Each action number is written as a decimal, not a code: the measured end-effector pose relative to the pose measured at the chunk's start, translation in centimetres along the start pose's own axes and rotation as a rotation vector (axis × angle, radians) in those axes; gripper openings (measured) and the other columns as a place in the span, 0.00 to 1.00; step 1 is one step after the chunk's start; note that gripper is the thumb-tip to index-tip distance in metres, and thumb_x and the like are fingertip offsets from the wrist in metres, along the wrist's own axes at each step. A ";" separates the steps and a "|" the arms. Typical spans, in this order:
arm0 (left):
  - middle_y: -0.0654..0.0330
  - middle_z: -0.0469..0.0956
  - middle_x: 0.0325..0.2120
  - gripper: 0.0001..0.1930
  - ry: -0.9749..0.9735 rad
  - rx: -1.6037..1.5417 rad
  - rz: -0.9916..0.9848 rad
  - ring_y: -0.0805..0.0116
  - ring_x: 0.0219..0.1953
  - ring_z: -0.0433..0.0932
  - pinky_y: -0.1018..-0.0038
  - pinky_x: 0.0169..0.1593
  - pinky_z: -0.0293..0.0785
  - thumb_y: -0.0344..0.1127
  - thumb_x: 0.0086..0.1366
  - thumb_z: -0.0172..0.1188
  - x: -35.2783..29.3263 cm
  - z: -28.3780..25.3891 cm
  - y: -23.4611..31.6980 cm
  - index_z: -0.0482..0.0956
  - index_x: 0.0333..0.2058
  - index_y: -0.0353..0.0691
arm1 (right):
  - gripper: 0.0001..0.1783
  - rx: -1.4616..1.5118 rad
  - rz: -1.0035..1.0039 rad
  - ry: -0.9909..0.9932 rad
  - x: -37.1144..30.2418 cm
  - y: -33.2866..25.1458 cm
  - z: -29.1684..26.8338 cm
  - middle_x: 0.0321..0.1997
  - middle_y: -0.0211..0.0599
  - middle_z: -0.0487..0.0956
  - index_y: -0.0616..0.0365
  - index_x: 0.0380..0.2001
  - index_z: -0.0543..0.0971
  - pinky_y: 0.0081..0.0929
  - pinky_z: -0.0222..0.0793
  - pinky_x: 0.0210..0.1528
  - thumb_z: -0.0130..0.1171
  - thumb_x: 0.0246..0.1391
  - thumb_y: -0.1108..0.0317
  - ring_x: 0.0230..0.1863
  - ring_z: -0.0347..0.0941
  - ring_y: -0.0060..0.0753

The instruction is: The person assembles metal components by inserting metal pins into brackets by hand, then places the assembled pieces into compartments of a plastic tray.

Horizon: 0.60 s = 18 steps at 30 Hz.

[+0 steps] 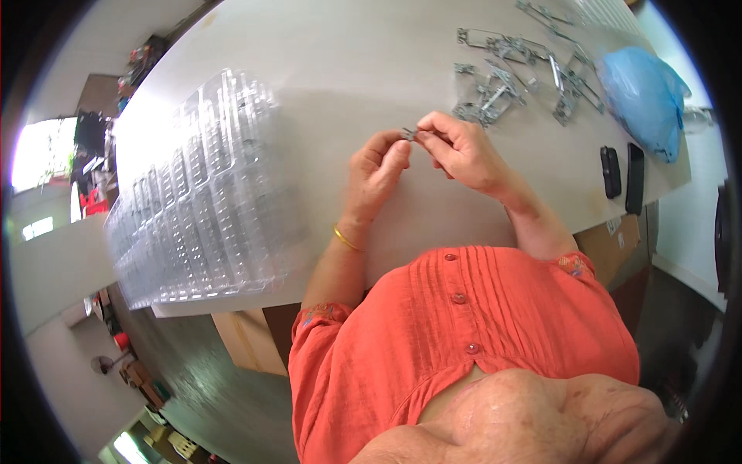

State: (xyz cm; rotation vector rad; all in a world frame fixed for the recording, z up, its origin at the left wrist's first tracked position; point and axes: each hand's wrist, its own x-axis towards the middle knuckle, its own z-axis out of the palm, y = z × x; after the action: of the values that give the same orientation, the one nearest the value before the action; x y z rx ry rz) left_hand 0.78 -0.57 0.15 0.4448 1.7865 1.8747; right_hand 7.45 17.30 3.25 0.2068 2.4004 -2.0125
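Head view, both hands point(421, 151) pinching small metal clip point(407, 134), mid-table point(325, 69)

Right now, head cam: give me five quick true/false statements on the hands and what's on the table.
1. Both hands pinch one small metal part. True: left hand, right hand.
2. The metal parts pile lies left of the hands. False: it lies beyond them to the right.
3. Clear trays are stacked on the table's left. True.
4. The blue bag sits in the person's lap. False: on the table, far right.
5. The left wrist wears a bangle. True.
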 end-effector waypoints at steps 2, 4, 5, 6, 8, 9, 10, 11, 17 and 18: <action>0.68 0.77 0.26 0.11 0.023 0.002 0.066 0.82 0.28 0.71 0.81 0.31 0.68 0.35 0.71 0.59 -0.4 0.2 -0.1 0.80 0.45 0.33 | 0.09 0.058 0.124 -0.002 0.1 -0.2 0.4 0.19 0.23 0.72 0.58 0.37 0.78 0.17 0.59 0.19 0.52 0.69 0.65 0.19 0.66 0.14; 0.67 0.77 0.27 0.11 0.028 -0.001 0.061 0.83 0.29 0.71 0.81 0.31 0.68 0.35 0.70 0.60 0.0 0.1 -0.5 0.80 0.44 0.32 | 0.09 0.125 0.144 -0.046 0.2 -0.6 0.0 0.19 0.23 0.71 0.57 0.37 0.77 0.17 0.58 0.19 0.52 0.69 0.65 0.18 0.64 0.13; 0.67 0.77 0.27 0.11 -0.003 -0.018 0.046 0.83 0.29 0.71 0.81 0.32 0.69 0.34 0.70 0.60 0.0 0.0 -0.7 0.80 0.44 0.32 | 0.09 0.185 0.186 -0.057 0.3 -0.5 -0.1 0.19 0.22 0.71 0.57 0.37 0.77 0.17 0.57 0.18 0.52 0.69 0.65 0.18 0.63 0.13; 0.67 0.77 0.27 0.11 0.036 -0.004 0.055 0.83 0.29 0.71 0.81 0.32 0.69 0.34 0.70 0.60 0.0 0.2 -0.7 0.80 0.44 0.32 | 0.09 0.190 0.169 -0.096 0.3 -0.3 -0.1 0.19 0.22 0.71 0.57 0.37 0.77 0.17 0.57 0.18 0.52 0.69 0.65 0.18 0.63 0.13; 0.68 0.77 0.25 0.11 0.010 -0.037 0.101 0.84 0.28 0.70 0.81 0.31 0.68 0.35 0.69 0.61 0.1 0.4 -0.6 0.80 0.43 0.32 | 0.08 0.208 0.177 -0.051 0.3 0.1 -0.1 0.20 0.21 0.69 0.57 0.37 0.76 0.17 0.55 0.17 0.51 0.69 0.66 0.17 0.60 0.12; 0.68 0.77 0.25 0.11 0.038 -0.028 0.112 0.84 0.28 0.70 0.81 0.31 0.68 0.35 0.69 0.61 0.1 0.4 -0.7 0.80 0.43 0.32 | 0.08 0.208 0.163 -0.078 0.2 0.1 -0.2 0.20 0.21 0.69 0.57 0.37 0.76 0.17 0.55 0.17 0.51 0.69 0.66 0.17 0.60 0.12; 0.68 0.76 0.27 0.11 0.004 0.010 0.126 0.84 0.29 0.70 0.82 0.32 0.68 0.35 0.69 0.61 0.1 0.3 -1.0 0.80 0.44 0.32 | 0.07 0.186 0.154 -0.080 0.2 0.2 -0.3 0.20 0.20 0.69 0.57 0.38 0.75 0.16 0.54 0.17 0.50 0.69 0.67 0.17 0.59 0.11; 0.68 0.76 0.29 0.12 -0.029 0.048 0.139 0.84 0.30 0.70 0.83 0.33 0.69 0.35 0.70 0.61 -0.2 0.0 -1.0 0.79 0.45 0.32 | 0.07 0.163 0.144 -0.081 0.3 0.2 -0.2 0.20 0.20 0.68 0.57 0.39 0.75 0.16 0.53 0.16 0.50 0.69 0.67 0.16 0.59 0.11; 0.70 0.74 0.25 0.12 -0.019 0.105 0.173 0.85 0.26 0.66 0.82 0.28 0.64 0.37 0.69 0.63 -0.7 -0.1 0.2 0.81 0.43 0.32 | 0.08 0.217 0.106 -0.155 0.2 -0.2 -0.7 0.20 0.18 0.68 0.57 0.37 0.75 0.14 0.52 0.16 0.51 0.70 0.66 0.15 0.57 0.09; 0.69 0.75 0.26 0.12 -0.036 0.072 0.158 0.85 0.27 0.67 0.82 0.29 0.65 0.36 0.69 0.63 -0.7 0.0 0.2 0.80 0.43 0.32 | 0.08 0.247 0.117 -0.156 0.1 -0.3 -0.8 0.20 0.18 0.68 0.57 0.37 0.75 0.14 0.52 0.16 0.51 0.70 0.66 0.15 0.57 0.09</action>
State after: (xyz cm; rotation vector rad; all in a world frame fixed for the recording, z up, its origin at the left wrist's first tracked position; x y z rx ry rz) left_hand 1.32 -0.98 0.44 0.6598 1.8469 1.8979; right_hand 7.41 18.06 3.66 0.1784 1.9994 -2.1777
